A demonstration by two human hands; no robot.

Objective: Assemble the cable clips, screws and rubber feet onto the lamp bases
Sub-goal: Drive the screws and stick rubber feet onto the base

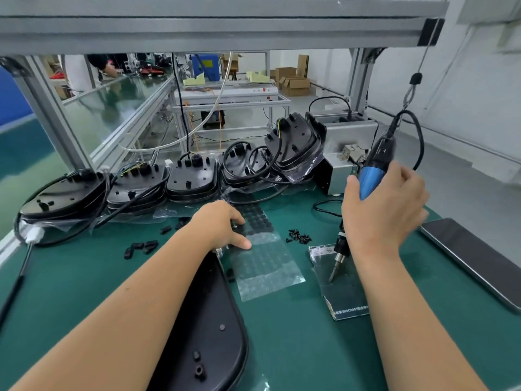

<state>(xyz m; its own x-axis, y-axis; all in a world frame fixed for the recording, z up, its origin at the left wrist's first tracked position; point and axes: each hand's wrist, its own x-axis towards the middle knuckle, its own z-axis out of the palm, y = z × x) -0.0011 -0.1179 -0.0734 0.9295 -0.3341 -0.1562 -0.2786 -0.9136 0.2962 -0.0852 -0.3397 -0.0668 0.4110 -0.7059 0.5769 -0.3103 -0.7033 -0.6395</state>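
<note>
A black lamp base (pixel 208 320) lies upside down in front of me under my left forearm. My left hand (pixel 222 224) rests on a clear sheet of black rubber feet (pixel 262 249), thumb flat on the film and fingertips among the feet. My right hand (pixel 383 210) grips the blue handle of a hanging electric screwdriver (pixel 372 176), whose bit points down above a dark plastic bag (pixel 341 280). A small pile of black screws (pixel 298 237) lies between the sheet and the bag. Loose black cable clips (pixel 142 246) lie to the left.
Stacks of black lamp bases (pixel 191 179) with cords line the back of the green mat. A phone (pixel 473 255) lies at the right edge. A grey metal box (pixel 349 148) stands at the back right, and a black rod (pixel 17 283) lies at the left edge.
</note>
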